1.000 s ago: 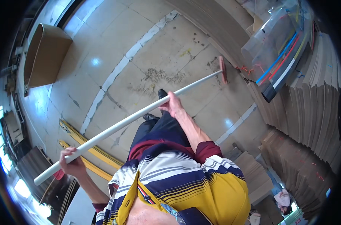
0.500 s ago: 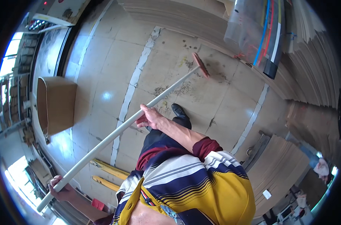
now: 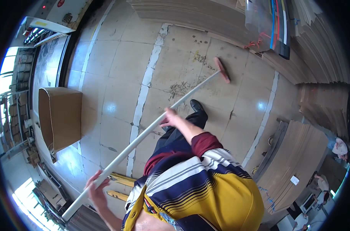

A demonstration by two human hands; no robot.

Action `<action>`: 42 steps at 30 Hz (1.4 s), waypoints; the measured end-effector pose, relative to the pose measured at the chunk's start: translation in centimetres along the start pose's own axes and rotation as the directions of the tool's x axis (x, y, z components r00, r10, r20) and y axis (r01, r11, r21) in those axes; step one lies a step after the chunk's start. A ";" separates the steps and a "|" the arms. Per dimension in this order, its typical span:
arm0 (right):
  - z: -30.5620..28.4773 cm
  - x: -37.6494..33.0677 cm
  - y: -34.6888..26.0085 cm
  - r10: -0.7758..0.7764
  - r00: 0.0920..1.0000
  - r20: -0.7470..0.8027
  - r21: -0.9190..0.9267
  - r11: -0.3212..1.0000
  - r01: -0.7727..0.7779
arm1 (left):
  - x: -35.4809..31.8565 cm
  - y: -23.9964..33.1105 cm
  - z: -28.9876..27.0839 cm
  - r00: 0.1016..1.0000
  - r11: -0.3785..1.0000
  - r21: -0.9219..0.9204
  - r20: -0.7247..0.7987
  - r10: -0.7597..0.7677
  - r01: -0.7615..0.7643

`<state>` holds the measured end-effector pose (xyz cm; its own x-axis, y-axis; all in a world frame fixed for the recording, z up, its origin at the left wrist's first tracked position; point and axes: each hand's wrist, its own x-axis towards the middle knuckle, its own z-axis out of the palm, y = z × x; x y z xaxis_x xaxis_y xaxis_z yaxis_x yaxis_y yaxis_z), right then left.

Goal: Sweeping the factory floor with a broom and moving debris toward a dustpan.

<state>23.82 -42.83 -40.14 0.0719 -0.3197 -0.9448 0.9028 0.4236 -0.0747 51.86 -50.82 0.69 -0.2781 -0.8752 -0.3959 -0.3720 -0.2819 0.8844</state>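
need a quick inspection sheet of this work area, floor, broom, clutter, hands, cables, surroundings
surface: pale tiled floor with worn white painted lines; a patch of dark debris lies near the broom's head.
job's things: push broom, red-bristled head on the floor, long white handle running down to the lower left.
clutter: open cardboard box on its side to the left; yellow pallet-jack forks low down.
grippers: left hand grips the handle's upper end; right hand grips it midway.
cables: nothing seen.
surroundings: stacks of flat cardboard sheets to the right and above; coloured tubes in clear wrap; other people at far right.
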 end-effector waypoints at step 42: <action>-5.1 -19.4 -10.4 -0.328 0.827 0.456 0.275 0.936 0.219 | 1.9 15.9 2.7 0.880 0.789 -0.438 -0.012 0.474 -0.431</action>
<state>10.91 -36.69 -22.68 -0.0429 -0.7901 -0.6115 0.9774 0.0935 -0.1894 43.02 -55.90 13.28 -0.4109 -0.9087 0.0740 0.2145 -0.0174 0.9766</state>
